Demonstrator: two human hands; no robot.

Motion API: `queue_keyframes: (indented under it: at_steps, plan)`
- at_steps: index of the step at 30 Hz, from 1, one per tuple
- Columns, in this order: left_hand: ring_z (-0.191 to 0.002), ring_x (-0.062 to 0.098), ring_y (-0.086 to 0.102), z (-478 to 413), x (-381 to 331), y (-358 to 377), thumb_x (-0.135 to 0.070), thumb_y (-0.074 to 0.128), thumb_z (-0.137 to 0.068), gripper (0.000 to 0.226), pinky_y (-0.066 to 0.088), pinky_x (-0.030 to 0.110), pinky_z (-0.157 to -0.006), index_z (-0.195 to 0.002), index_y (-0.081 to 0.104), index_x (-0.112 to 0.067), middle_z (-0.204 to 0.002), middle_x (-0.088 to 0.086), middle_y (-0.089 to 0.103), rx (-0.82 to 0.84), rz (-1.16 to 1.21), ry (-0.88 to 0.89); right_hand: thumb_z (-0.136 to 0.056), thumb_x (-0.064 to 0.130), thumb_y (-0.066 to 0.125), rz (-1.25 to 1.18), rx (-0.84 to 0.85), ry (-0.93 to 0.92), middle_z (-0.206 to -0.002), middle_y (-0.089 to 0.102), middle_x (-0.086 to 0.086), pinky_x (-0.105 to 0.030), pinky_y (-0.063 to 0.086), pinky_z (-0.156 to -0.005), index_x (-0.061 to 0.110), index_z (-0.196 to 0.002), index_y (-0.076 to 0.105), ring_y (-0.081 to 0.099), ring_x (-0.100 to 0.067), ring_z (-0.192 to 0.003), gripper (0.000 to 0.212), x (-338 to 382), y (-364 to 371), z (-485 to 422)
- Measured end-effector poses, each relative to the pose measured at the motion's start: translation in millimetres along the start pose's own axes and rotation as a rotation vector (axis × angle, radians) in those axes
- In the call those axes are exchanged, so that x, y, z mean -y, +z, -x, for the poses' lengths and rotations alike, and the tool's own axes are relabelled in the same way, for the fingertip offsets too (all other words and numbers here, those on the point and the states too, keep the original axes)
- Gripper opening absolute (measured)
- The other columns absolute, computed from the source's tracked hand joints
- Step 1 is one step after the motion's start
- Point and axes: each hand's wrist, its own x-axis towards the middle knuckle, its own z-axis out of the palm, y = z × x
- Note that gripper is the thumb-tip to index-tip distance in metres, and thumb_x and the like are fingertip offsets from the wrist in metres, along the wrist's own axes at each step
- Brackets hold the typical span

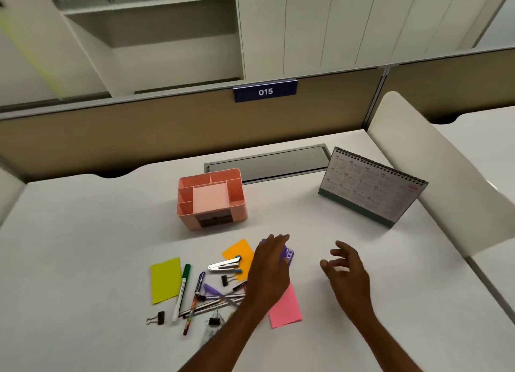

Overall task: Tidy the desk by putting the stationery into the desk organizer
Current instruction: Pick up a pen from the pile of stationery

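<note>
A pink desk organizer [213, 197] with several compartments stands mid-desk. In front of it lies scattered stationery: a yellow-green sticky pad [165, 279], an orange sticky pad [242, 250], a pink sticky pad [285, 307], a green marker [182, 288], a stapler [225, 265], several pens [211, 304] and black binder clips [157, 318]. My left hand [269, 265] lies over a purple object [288, 256], fingers curled around it; whether it is lifted off the desk I cannot tell. My right hand [347, 268] hovers to the right, fingers apart, holding nothing.
A spiral desk calendar [370, 187] stands at the right. A grey cable hatch [267, 164] sits behind the organizer. A tan partition [167, 126] with a "015" sign closes the desk's far side. A white divider [434, 171] borders the right.
</note>
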Motion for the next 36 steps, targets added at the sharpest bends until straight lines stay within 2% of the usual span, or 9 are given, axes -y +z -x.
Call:
queue_keyframes:
  at_steps: [5, 7, 9, 14, 19, 24, 27, 31, 36]
  plan:
    - [-0.142, -0.018, 0.015, 47.8, 25.4, -33.2, -0.011, 0.053, -0.097, 0.056, 0.019, 0.013, -0.119, -0.147, 0.048, -0.037, -0.146, -0.029, 0.037, -0.020, -0.053, -0.055, -0.083, 0.031, 0.085, 0.174, 0.270, -0.054, -0.129, 0.057, 0.014, -0.020, 0.049, -0.083, 0.029, -0.142, 0.051, 0.059, -0.001, -0.108, 0.068, 6.3, 55.4, 12.0]
    - [-0.144, -0.016, 0.016, 60.5, 31.8, -46.1, -0.011, 0.051, -0.098, 0.053, 0.022, 0.016, -0.120, -0.145, 0.051, -0.035, -0.146, -0.028, 0.039, -0.027, -0.059, -0.080, -0.084, 0.034, 0.084, 0.287, 0.337, -0.096, -0.134, 0.054, 0.008, -0.023, 0.044, -0.094, 0.021, -0.144, 0.051, 0.056, -0.010, -0.117, 0.070, 8.3, 71.8, 6.8]
    - [-0.143, -0.011, 0.024, 71.1, 39.3, -58.1, -0.009, 0.053, -0.099, 0.052, 0.027, 0.021, -0.122, -0.144, 0.052, -0.036, -0.147, -0.025, 0.042, -0.026, -0.058, -0.104, -0.084, 0.034, 0.082, 0.410, 0.369, -0.142, -0.131, 0.056, 0.004, -0.026, 0.040, -0.093, 0.020, -0.140, 0.054, 0.052, -0.017, -0.121, 0.064, 14.4, 84.6, 0.6]
    - [-0.143, 0.000, 0.040, 83.8, 53.3, -89.0, -0.011, 0.053, -0.099, 0.047, 0.037, 0.032, -0.119, -0.140, 0.056, -0.034, -0.149, -0.017, 0.052, -0.074, -0.034, -0.104, -0.087, 0.032, 0.077, 0.590, 0.344, -0.159, -0.120, 0.058, 0.002, -0.034, 0.046, -0.081, 0.024, -0.118, 0.059, 0.048, -0.020, -0.113, 0.037, 25.8, 97.1, -10.9]
    - [-0.136, -0.024, 0.025, 87.8, 57.5, -109.0, -0.011, 0.053, -0.101, 0.044, 0.024, 0.007, -0.115, -0.135, 0.058, -0.039, -0.138, -0.043, 0.038, -0.118, -0.045, -0.113, -0.086, 0.025, 0.077, 0.605, 0.341, -0.175, -0.105, 0.059, 0.002, -0.032, 0.047, -0.072, 0.024, -0.105, 0.057, 0.053, -0.018, -0.096, 0.028, 32.1, 98.8, -10.8]
    - [-0.126, -0.029, 0.034, 71.7, 50.2, -113.7, -0.014, 0.053, -0.103, 0.041, 0.025, -0.002, -0.105, -0.137, 0.059, -0.035, -0.140, -0.026, 0.049, -0.048, 0.001, -0.167, -0.085, 0.024, 0.080, 0.524, 0.283, -0.224, -0.103, 0.060, 0.002, -0.025, 0.045, -0.074, 0.018, -0.112, 0.060, 0.057, -0.017, -0.091, 0.034, 51.9, 97.6, -7.8]
    - [-0.123, -0.007, 0.057, 57.9, 46.6, -112.3, -0.023, 0.053, -0.099, 0.042, 0.050, 0.026, -0.105, -0.136, 0.058, -0.041, -0.141, -0.021, 0.057, -0.030, 0.052, -0.139, -0.084, 0.027, 0.082, 0.475, 0.234, -0.251, -0.108, 0.065, 0.001, -0.023, 0.045, -0.077, 0.016, -0.117, 0.065, 0.059, -0.014, -0.091, 0.039, 71.5, 99.4, -11.8]
    - [-0.130, 0.000, 0.050, 38.3, 30.2, -115.2, -0.020, 0.057, -0.102, 0.041, 0.039, 0.015, -0.109, -0.141, 0.057, -0.033, -0.145, -0.014, 0.056, -0.030, 0.048, -0.107, -0.081, 0.026, 0.086, 0.429, 0.239, -0.282, -0.112, 0.068, -0.003, -0.026, 0.048, -0.081, 0.011, -0.121, 0.069, 0.060, -0.014, -0.093, 0.047, 103.7, 102.4, -21.1]
    - [-0.138, 0.011, 0.048, 10.7, 24.9, -123.2, -0.022, 0.057, -0.101, 0.044, 0.041, 0.036, -0.117, -0.144, 0.053, -0.031, -0.150, -0.008, 0.053, -0.022, 0.026, -0.074, -0.080, 0.021, 0.088, 0.343, 0.227, -0.391, -0.118, 0.068, -0.006, -0.036, 0.059, -0.087, 0.010, -0.125, 0.069, 0.063, -0.017, -0.098, 0.051, 150.4, 111.9, -40.9]
